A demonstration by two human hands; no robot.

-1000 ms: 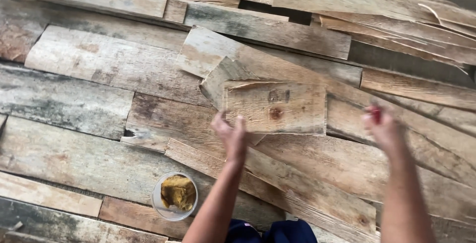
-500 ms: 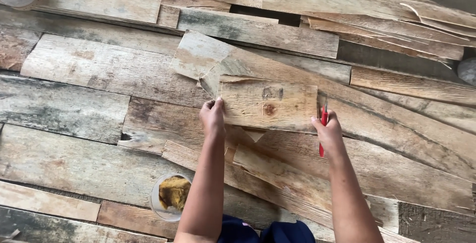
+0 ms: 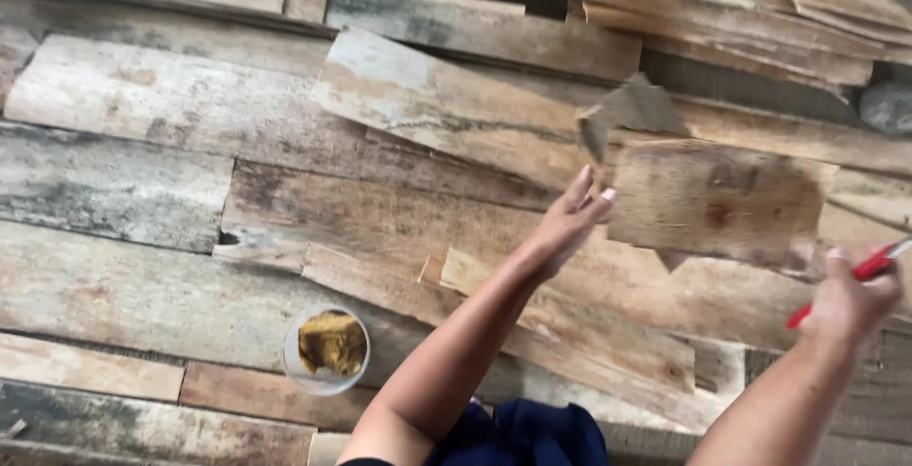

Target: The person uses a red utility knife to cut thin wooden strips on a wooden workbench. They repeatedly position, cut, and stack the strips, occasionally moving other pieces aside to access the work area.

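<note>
1. A white cup (image 3: 325,350) of brownish stuff sits on the planks (image 3: 142,190) below and left of the left hand (image 3: 568,224); a grey round thing (image 3: 888,107) lies at the far right edge
2. Left fingers are straight and close together, tips at the board's (image 3: 722,202) left edge; contact is unclear
3. Right hand (image 3: 848,300) is closed around a red pencil (image 3: 855,276), just below the board's right end
4. Against half a second ago, the board now sits further right in view, and the right hand lower

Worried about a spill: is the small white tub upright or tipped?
Upright: the white tub rests on the planks with its round open mouth facing up and yellow-brown contents inside.
</note>
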